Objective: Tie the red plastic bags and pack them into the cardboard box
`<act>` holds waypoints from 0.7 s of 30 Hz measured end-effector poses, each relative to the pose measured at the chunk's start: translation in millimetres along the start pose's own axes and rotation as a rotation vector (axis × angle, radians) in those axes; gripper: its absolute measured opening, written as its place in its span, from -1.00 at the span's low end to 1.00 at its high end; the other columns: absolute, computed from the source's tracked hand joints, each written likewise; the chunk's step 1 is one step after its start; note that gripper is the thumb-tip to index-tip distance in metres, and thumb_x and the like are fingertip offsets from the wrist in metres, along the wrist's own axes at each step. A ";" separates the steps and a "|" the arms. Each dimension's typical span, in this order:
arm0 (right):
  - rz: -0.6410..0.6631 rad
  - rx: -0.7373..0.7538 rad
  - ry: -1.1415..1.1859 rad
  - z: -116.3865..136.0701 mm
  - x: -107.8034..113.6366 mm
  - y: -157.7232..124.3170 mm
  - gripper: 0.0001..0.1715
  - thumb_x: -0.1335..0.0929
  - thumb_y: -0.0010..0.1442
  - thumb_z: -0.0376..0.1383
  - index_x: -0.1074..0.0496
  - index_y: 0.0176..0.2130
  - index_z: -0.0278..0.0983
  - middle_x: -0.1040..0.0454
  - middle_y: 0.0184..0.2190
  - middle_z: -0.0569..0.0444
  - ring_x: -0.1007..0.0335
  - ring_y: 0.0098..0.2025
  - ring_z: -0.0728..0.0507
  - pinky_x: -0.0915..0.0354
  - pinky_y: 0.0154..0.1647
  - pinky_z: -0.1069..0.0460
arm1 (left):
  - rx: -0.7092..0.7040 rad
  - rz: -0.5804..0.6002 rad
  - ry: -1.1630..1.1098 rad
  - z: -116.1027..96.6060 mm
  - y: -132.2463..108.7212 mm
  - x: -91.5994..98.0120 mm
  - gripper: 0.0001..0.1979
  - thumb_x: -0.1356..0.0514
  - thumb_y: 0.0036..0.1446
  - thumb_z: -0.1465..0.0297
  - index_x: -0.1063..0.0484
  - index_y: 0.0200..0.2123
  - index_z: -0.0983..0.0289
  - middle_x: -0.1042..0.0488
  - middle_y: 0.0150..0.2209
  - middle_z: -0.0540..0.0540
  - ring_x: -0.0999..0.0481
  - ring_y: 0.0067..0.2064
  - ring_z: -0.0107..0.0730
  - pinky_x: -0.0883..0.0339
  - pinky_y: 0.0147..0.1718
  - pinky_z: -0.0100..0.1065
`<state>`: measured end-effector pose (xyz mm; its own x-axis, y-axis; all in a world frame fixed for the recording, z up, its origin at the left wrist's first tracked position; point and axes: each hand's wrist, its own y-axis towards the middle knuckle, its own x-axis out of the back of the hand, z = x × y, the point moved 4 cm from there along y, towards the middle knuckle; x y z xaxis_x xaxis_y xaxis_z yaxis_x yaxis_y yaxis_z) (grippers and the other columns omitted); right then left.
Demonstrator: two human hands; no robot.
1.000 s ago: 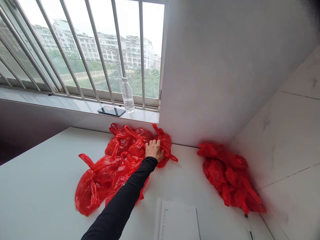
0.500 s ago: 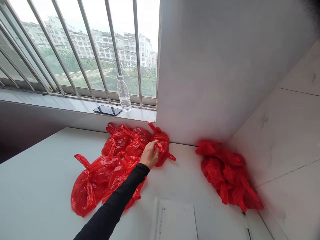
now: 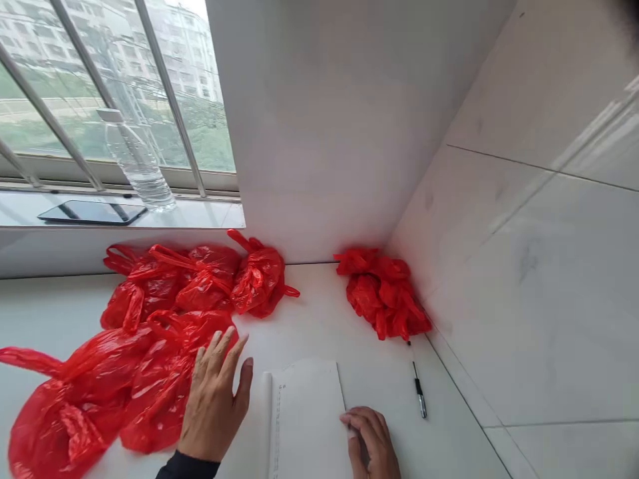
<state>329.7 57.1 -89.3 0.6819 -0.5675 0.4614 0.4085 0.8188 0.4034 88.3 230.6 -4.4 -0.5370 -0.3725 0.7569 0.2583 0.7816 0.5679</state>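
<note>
My left hand (image 3: 215, 398) is open, fingers stretched out, lying on the near edge of a heap of tied red plastic bags (image 3: 150, 332) spread over the white table (image 3: 319, 326). My right hand (image 3: 372, 440) has its fingers curled and rests on the lower right corner of a white notebook (image 3: 307, 416) lying between the two hands; I cannot see anything inside it. One knotted red bag (image 3: 259, 281) sits at the back of the heap by the wall. A second, smaller pile of crumpled red bags (image 3: 382, 293) fills the table's far right corner.
A pen (image 3: 418, 391) lies on the table right of the notebook, near the tiled wall (image 3: 524, 266). On the windowsill (image 3: 200, 214) stand a clear water bottle (image 3: 134, 163) and a dark phone (image 3: 92, 211). Barred window behind.
My left hand has let go of the back bag and drawn back to the near bags, now flat and open. My right hand has come into view on the notebook. The view has swung right and down.
</note>
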 end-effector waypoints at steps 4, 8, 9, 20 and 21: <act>-0.089 -0.217 0.069 1.2 23.5 33.0 -0.69 -0.23 0.39 -0.14 -0.43 0.03 -0.12 -0.55 0.00 0.00 -0.52 -0.04 -0.17 -0.48 -0.06 -0.05 | -0.107 0.115 -0.133 -40.6 -30.6 -8.8 -0.55 -0.04 0.33 0.31 -0.22 0.26 0.08 -0.26 0.31 0.23 -0.30 0.31 0.00 -0.32 0.17 0.18; -0.161 -0.164 -0.006 0.9 67.2 105.5 -0.59 -0.24 0.35 -0.08 -0.38 0.09 -0.20 -0.50 0.05 -0.11 -0.46 0.05 -0.21 -0.46 -0.02 -0.11 | 0.081 0.161 -0.215 -52.0 -70.8 0.5 -0.51 -0.04 0.34 0.31 -0.15 0.31 -0.01 -0.17 0.36 0.16 -0.26 0.33 0.00 -0.36 0.15 0.19; -0.170 -0.156 -0.010 -1.0 77.4 122.4 -0.57 -0.25 0.34 -0.07 -0.36 0.10 -0.22 -0.49 0.05 -0.13 -0.46 0.04 -0.21 -0.44 -0.01 -0.13 | 0.133 0.149 -0.229 -53.8 -81.1 5.6 -0.51 -0.04 0.34 0.32 -0.15 0.31 -0.02 -0.16 0.36 0.15 -0.25 0.33 -0.01 -0.35 0.16 0.19; 0.243 -0.065 -0.135 4.9 49.0 90.2 -0.45 -0.29 0.21 0.02 -0.41 0.09 -0.17 -0.46 0.11 -0.10 -0.46 -0.08 -0.32 -0.32 0.05 -0.31 | 0.360 0.223 -0.307 -114.4 -164.0 25.0 -0.37 -0.11 0.27 0.42 -0.08 0.39 0.12 -0.24 0.36 0.16 -0.14 0.40 -0.07 -0.10 0.32 0.17; 0.306 -0.051 -0.161 2.4 44.4 77.8 -0.43 -0.28 0.21 0.03 -0.41 0.11 -0.16 -0.45 0.11 -0.11 -0.46 -0.09 -0.34 -0.31 0.04 -0.33 | 0.385 0.213 -0.316 -116.0 -165.7 29.7 -0.36 -0.13 0.26 0.41 -0.10 0.38 0.12 -0.25 0.36 0.14 -0.14 0.40 -0.08 -0.09 0.33 0.14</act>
<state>390.4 95.3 -35.6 0.6743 -0.2984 0.6755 0.2328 0.9540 0.1891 122.7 31.9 -38.5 -0.7355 -0.0638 0.6745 0.1064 0.9723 0.2080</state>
